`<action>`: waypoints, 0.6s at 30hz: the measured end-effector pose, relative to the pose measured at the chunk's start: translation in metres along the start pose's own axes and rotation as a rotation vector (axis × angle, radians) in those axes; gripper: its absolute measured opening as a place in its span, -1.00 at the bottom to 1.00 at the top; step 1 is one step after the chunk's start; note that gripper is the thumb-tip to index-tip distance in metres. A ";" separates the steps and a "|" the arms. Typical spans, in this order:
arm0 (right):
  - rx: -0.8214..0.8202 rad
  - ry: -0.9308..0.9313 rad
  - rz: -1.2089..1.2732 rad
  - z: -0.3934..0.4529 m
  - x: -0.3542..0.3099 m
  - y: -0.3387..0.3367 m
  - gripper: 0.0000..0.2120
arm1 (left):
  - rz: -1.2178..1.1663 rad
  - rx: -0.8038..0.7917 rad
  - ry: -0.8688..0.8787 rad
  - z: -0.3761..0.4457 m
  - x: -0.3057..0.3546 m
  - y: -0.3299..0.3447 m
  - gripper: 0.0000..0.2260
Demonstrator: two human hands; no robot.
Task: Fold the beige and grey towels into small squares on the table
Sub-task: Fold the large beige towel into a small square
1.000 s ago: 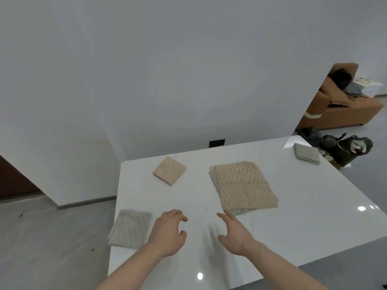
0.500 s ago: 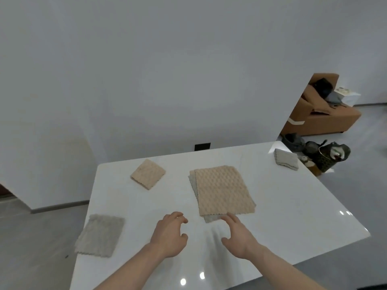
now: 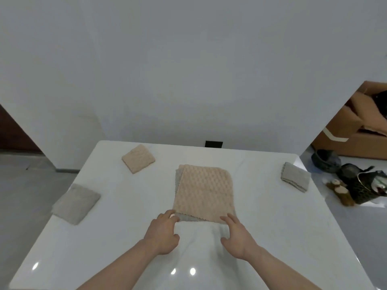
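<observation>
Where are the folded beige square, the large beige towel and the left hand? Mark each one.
folded beige square (image 3: 138,158), head view, centre of its top face
large beige towel (image 3: 204,194), head view, middle of its textured top
left hand (image 3: 164,233), head view, back of the hand

Five towels lie on the white table (image 3: 261,237). Two are beige: one small folded square (image 3: 138,158) and one larger towel (image 3: 204,193). Three are grey: two folded squares (image 3: 76,203) (image 3: 295,176) and one under the larger beige towel (image 3: 189,217).

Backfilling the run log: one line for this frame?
stage: reach | left hand: open, at grey towel corner | right hand: open, at beige towel edge
</observation>
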State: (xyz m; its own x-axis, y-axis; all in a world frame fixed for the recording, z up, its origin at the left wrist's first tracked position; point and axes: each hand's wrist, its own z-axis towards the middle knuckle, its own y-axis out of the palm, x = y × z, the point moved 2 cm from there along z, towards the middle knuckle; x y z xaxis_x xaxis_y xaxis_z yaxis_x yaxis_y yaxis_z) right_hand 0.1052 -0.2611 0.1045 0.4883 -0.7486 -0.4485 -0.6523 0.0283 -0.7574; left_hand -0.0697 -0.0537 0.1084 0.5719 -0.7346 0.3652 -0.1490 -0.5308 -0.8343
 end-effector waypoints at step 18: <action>0.135 -0.001 -0.004 0.127 0.065 0.037 -0.36 | 0.041 0.065 0.061 0.130 -0.010 0.061 -0.40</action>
State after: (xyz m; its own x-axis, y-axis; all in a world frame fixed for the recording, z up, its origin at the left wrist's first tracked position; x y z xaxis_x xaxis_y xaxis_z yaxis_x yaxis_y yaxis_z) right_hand 0.1865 -0.2248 -0.0126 0.4915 -0.7483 -0.4455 -0.5662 0.1141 -0.8163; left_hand 0.0202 -0.0241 0.0002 0.5163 -0.7804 0.3527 -0.1175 -0.4725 -0.8735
